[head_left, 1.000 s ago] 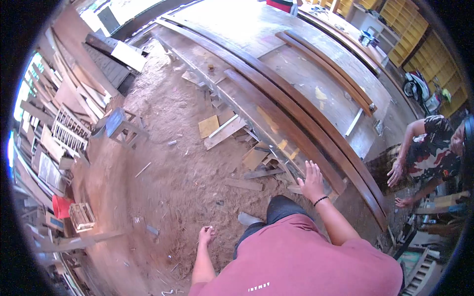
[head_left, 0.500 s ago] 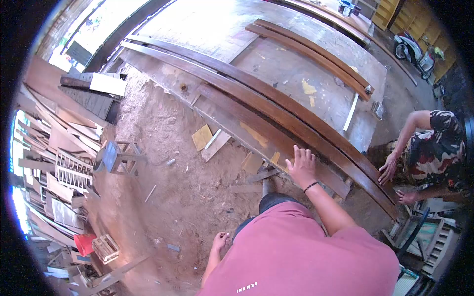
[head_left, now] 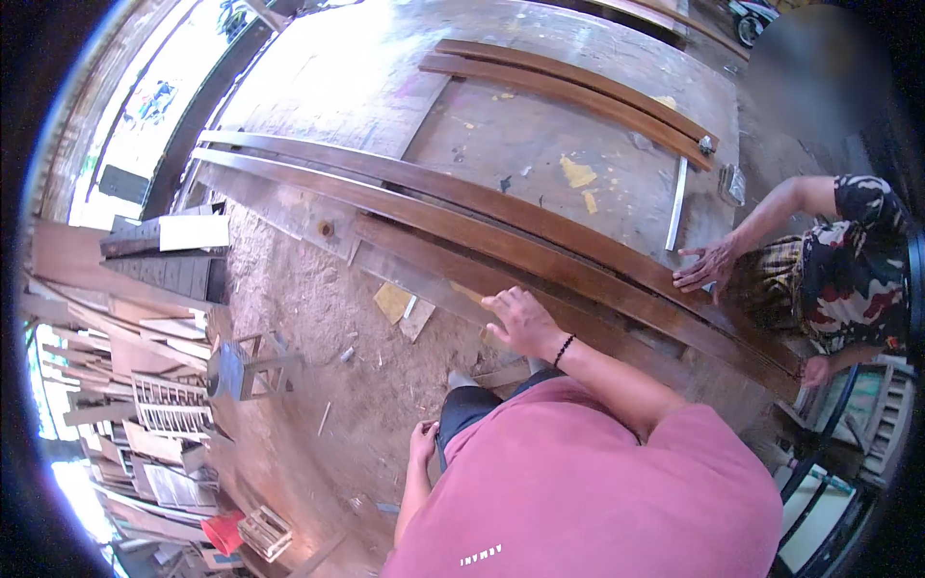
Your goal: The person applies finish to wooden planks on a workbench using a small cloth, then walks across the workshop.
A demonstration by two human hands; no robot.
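Note:
My right hand (head_left: pixel 525 323), with a dark bead bracelet on its wrist, lies palm down with fingers spread at the near brown plank (head_left: pixel 438 252). Whether it presses on the wood or hovers just above, I cannot tell. Alongside run two long varnished boards, a middle board (head_left: pixel 424 214) and a far board (head_left: pixel 482 199). My left hand (head_left: pixel 424 441) hangs low beside my dark shorts, fingers curled; anything inside is hidden. At the boards' right end, a co-worker's hand (head_left: pixel 708 268) rests on the far board, and the other hand (head_left: pixel 817 371) is at the board ends.
Two shorter brown boards (head_left: pixel 568 91) lie farther back on the stained worktable (head_left: pixel 540 144). A co-worker in a camouflage shirt (head_left: pixel 858 279) stands right. On the floor are a small stool (head_left: pixel 236 371), a red bucket (head_left: pixel 224 532) and a wooden crate (head_left: pixel 265 533); scrap wood (head_left: pixel 145 433) is heaped left.
The view has shifted. My right hand has moved left along the near plank, fingers still spread. One co-worker's hand has moved back from the board ends along the far board.

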